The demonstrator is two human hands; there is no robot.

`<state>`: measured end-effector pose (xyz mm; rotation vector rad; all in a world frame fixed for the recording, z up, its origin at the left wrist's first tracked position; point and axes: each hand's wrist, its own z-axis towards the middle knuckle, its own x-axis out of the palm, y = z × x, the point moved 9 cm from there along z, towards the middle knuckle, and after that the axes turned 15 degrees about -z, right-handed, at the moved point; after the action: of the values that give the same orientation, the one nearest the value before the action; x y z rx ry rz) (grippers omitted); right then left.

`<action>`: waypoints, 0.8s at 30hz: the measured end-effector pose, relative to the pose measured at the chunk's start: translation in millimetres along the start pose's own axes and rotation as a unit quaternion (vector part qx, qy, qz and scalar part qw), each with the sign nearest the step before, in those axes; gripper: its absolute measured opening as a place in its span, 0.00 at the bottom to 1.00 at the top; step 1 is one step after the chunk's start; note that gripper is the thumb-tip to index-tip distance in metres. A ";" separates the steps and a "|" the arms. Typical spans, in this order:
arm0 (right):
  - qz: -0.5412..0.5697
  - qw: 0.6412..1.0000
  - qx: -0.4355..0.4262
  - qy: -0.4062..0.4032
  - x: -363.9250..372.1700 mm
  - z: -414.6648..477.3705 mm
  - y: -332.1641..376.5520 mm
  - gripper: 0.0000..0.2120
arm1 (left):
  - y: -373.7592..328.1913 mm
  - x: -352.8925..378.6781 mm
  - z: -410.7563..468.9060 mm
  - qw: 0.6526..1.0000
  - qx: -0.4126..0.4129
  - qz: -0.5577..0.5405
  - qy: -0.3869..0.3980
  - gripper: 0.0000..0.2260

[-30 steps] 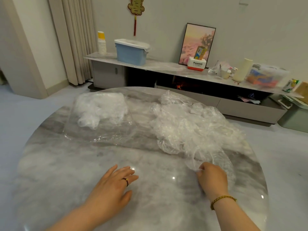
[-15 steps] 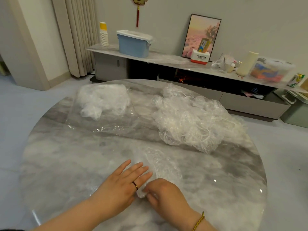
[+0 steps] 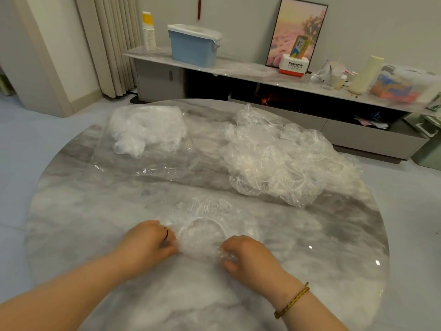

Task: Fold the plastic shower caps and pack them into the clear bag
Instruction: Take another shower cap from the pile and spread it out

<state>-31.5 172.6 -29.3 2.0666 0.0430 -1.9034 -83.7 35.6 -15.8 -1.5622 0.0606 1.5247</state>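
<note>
One clear shower cap (image 3: 202, 225) lies spread on the round marble table (image 3: 71, 211) in front of me, its white elastic ring facing up. My left hand (image 3: 148, 242) pinches the cap's near left edge. My right hand (image 3: 248, 256) grips its near right edge, fingers curled round crumpled plastic. A loose pile of shower caps (image 3: 276, 158) sits at the table's right. The clear bag (image 3: 145, 142) lies flat at the far left, with several folded caps bunched in its far end.
Behind the table runs a low marble-topped cabinet (image 3: 250, 72) carrying a blue bin (image 3: 193, 45), stacked paper cups (image 3: 149, 32), a framed picture and small clutter. Curtains hang at the far left. Grey floor surrounds the table.
My right hand pulled one cap out of the pile toward me and laid it in front. Both hands then moved apart to its near edges and took hold.
</note>
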 end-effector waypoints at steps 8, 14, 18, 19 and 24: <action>0.214 0.953 0.211 -0.033 -1.8 1.8 -58.9 0.11 | 40.0 16.0 14.9 0.954 -0.234 -0.183 0.039 0.10; 0.158 0.953 0.255 -0.051 1.4 -2.9 -68.0 0.06 | 46.1 18.8 17.5 0.948 -0.277 -0.155 0.030 0.13; 0.123 0.959 0.253 -0.023 5.9 -1.9 -65.3 0.09 | 38.4 8.2 18.6 0.960 -0.274 -0.045 0.042 0.09; 0.116 0.960 0.252 -0.022 5.9 -1.6 -65.1 0.09 | 36.2 3.4 19.2 0.962 -0.271 -0.013 0.030 0.08; 0.110 0.961 0.254 -0.022 7.4 -2.5 -63.6 0.10 | -17.8 -2.5 26.3 0.991 0.000 0.086 -0.100 0.16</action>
<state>-43.7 231.9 -50.3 2.2138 -0.7276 -1.9622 -93.7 60.7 1.2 -1.4252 0.0826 1.8093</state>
